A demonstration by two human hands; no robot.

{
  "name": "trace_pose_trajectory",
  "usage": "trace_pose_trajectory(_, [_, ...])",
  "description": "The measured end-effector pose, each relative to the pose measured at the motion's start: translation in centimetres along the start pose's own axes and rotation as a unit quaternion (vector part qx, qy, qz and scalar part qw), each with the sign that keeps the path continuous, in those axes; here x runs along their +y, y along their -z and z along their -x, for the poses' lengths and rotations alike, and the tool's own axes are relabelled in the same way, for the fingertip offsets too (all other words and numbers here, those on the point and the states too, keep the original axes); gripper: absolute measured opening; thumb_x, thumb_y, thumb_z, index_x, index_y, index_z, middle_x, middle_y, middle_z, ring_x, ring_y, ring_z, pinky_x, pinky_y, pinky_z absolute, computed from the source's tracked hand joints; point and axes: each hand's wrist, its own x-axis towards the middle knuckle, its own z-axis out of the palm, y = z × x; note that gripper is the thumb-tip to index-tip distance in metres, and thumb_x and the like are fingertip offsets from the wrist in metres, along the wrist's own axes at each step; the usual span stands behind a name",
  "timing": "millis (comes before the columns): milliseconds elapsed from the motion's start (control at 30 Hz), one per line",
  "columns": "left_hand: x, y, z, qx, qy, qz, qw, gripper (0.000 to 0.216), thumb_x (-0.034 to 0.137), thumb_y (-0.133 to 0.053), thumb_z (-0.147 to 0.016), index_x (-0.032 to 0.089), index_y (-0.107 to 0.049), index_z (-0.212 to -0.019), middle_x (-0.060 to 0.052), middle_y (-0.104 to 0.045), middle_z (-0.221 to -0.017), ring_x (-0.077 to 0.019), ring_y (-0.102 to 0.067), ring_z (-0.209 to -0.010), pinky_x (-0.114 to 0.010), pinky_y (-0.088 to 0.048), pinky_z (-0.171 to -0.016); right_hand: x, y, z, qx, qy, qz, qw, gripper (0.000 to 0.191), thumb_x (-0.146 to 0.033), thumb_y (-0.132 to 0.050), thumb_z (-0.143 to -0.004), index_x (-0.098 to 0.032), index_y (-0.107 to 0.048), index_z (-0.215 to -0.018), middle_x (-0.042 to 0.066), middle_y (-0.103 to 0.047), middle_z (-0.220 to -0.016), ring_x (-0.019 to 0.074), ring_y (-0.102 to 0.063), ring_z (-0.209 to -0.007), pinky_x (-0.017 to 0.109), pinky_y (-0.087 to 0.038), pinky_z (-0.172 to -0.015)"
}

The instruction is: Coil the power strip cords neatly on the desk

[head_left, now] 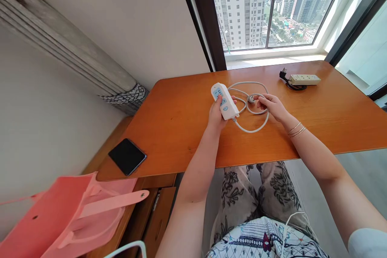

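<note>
My left hand (pixel 218 111) is closed around a white power strip (pixel 224 100) with blue-marked sockets, tilted above the wooden table. From the strip's near end a white cord (pixel 252 131) runs out and loops loosely to the right. My right hand (pixel 269 105) pinches part of this cord beside its white plug (pixel 251 99); exactly which part lies between the fingertips is hard to make out.
A second, cream power strip (pixel 305 80) with a black cord and black plug (pixel 283 73) lies at the table's (pixel 178 129) back right. At the left front corner rests a black phone or tablet (pixel 127 156). A pink plastic object (pixel 69 213) stands left of the table; a window (pixel 272 12) is behind.
</note>
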Motion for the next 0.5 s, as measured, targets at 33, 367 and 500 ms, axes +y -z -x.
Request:
trace_pose_trajectory(33, [-0.1,0.0,0.1,-0.020,0.012,-0.024,0.999,0.038,0.049,-0.073,-0.086,0.016,-0.065,-0.102,-0.011,-0.079,-0.093,-0.0260,-0.077,-0.097,-0.033,-0.061,-0.079,-0.2,-0.3,0.2,-0.005,0.014,-0.001,1.000,0.054,-0.068,-0.074,-0.074,-0.018,-0.073,-0.093,0.001,-0.063,-0.070,0.0129,-0.052,-0.066,0.027,-0.042,-0.063])
trace_pose_trajectory(367, [-2.0,0.6,1.4,-0.282,0.098,-0.219,0.929,0.067,0.060,-0.085,-0.069,0.018,-0.062,-0.115,-0.008,-0.077,-0.093,-0.0278,-0.077,-0.081,-0.032,-0.057,-0.065,-0.1,-2.2,0.7,-0.012,0.008,-0.079,0.997,0.062,-0.081,-0.067,-0.074,-0.020,-0.061,-0.086,-0.009,-0.027,-0.059,0.0082,-0.024,-0.050,0.025,-0.023,-0.045])
trace_pose_trajectory(500, [-1.8,0.5,1.5,-0.278,0.078,-0.232,0.929,0.066,0.063,-0.083,-0.069,0.018,-0.063,-0.113,-0.008,-0.075,-0.090,-0.0279,-0.076,-0.079,-0.034,-0.057,-0.064,-0.1,-2.1,1.2,-0.024,0.040,-0.030,0.998,0.068,-0.084,-0.058,-0.080,-0.019,-0.066,-0.098,-0.006,-0.038,-0.063,0.0097,-0.034,-0.054,0.025,-0.029,-0.047])
